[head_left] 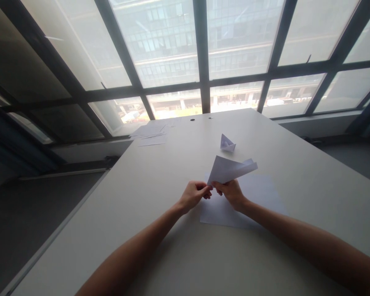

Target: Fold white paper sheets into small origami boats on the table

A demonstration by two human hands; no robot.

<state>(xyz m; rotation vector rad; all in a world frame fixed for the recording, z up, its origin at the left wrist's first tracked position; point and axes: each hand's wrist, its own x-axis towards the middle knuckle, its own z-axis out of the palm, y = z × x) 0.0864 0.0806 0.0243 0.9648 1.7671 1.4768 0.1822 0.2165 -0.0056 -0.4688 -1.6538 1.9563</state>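
1. Head view: I record the left hand (195, 195) with thumb and fingers brought together, pinching the lower left corner of a folded paper (226, 169).
2. Right hand (233, 194): nearly closed, thumb laid along the paper's lower edge, remaining fingers curled (their exact placement behind it I cannot tell). Both hands have hold of the same piece, their fingertips close together.
3. I find the folded paper raised and tilted, one corner pointing up, a narrower folded end extending to the right above the right hand.
4. Beneath it, a flat white sheet (225, 216) lies on the table (126, 189), partly covered by the right forearm.
5. Just beyond the held piece, I note a small folded paper shape (227, 144) (resembling a boat) standing on the tabletop.
6. Further out, loose sheets (149, 130) overlap near the table's far left corner.
7. Past the far edge, I observe dark-framed windows (169, 41) facing a building.
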